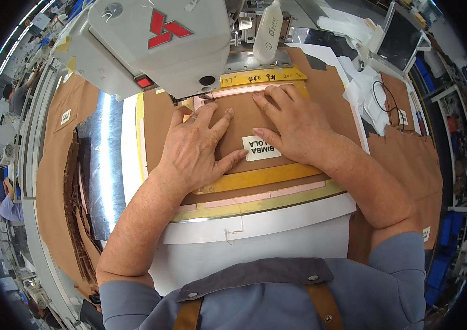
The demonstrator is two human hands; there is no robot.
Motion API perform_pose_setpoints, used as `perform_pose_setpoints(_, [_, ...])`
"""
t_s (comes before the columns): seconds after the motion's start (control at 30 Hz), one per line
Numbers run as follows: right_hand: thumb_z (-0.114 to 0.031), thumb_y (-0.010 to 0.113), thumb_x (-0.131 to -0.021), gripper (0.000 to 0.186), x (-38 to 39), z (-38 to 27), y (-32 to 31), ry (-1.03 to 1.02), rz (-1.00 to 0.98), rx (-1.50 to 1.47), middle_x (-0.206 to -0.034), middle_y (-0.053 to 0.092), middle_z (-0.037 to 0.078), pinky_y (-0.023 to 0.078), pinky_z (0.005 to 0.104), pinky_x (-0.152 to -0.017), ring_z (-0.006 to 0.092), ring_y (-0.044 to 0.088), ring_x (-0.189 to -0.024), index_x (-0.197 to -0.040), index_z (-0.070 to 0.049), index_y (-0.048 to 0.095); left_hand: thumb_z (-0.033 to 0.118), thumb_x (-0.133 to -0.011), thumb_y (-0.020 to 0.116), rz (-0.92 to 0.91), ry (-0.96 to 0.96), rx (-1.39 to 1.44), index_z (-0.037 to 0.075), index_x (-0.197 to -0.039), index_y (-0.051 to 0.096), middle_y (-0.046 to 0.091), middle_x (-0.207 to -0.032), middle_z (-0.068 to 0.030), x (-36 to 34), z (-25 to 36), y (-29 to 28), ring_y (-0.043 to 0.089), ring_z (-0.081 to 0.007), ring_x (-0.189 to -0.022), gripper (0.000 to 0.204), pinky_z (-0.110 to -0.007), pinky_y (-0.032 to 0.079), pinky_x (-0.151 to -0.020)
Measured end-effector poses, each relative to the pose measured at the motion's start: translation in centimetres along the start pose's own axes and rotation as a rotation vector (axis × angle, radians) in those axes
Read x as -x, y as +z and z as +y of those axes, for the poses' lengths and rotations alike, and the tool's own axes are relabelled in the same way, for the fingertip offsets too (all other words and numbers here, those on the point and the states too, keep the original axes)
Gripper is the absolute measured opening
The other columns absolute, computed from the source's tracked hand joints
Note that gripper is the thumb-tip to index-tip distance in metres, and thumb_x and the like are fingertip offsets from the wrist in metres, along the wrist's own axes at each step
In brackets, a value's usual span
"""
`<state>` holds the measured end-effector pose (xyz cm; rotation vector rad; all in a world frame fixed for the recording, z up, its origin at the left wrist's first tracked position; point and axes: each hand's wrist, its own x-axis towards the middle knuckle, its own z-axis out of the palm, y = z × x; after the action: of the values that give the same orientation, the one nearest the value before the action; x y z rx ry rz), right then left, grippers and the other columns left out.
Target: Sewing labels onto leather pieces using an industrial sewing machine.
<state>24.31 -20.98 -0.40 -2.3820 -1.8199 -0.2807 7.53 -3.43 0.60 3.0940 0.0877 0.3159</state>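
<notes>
A brown fabric panel (238, 125) lies flat under the sewing machine head (115, 47), inside a template edged with yellow and pink strips. My left hand (194, 144) rests on the panel with fingers spread, its fingertips close to the presser foot (206, 98). Palm down on the panel's right part is my right hand (299, 124), fingers apart, fingertips near the pink strip along the far edge. Between my two thumbs sits a small white label (258, 148) with dark lettering. A yellow strip (261, 178) crosses the panel on the near side of both hands.
Stacked brown fabric pieces (55, 181) lie at the left beside a shiny metal plate (107, 165). More brown pieces (407, 165) hang at the right, near crumpled white material (366, 93). Loose thread (233, 234) trails over the white sheet's near edge. Other people work far left.
</notes>
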Motion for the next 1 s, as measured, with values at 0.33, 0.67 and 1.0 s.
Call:
perform_pose_setpoints(0.33, [-0.052,0.057,-0.096,0.063,0.0,0.8,-0.2,-0.089,0.077,-0.073,-0.12,0.058,0.01,0.038,0.0398,-0.107,0.0224,0.052,-0.119,-0.133,-0.002,0.06,0.059,-0.085,0.066,0.013,-0.011,-0.045,0.009,-0.135,0.062,0.055,-0.136,-0.0184,0.5,-0.8,-0.2,0.065,-0.0309,-0.109,0.071,-0.052,0.033,-0.109])
perform_pose_setpoints(0.67, [-0.052,0.057,-0.096,0.062,0.1,1.6,-0.9,-0.09,0.053,-0.045,-0.12,0.061,0.007,0.031,0.0428,-0.11,0.0224,0.051,-0.119,-0.133,-0.003,0.061,0.06,-0.087,0.063,-0.088,-0.099,-0.096,0.009,-0.136,0.061,0.054,-0.138,-0.017,1.5,-1.6,-1.2,0.065,-0.0283,-0.107,0.07,-0.05,0.031,-0.109])
perform_pose_setpoints(1.0, [-0.038,0.067,-0.091,0.05,-0.2,0.7,-0.2,-0.083,0.093,-0.122,-0.127,0.061,0.01,0.035,0.044,-0.106,0.0279,0.049,-0.123,-0.123,0.0,0.064,0.06,-0.088,0.061,-0.097,-0.138,-0.098,0.009,-0.135,0.062,0.055,-0.137,-0.015,3.2,-3.5,-1.9,0.063,-0.0283,-0.11,0.069,-0.049,0.031,-0.11])
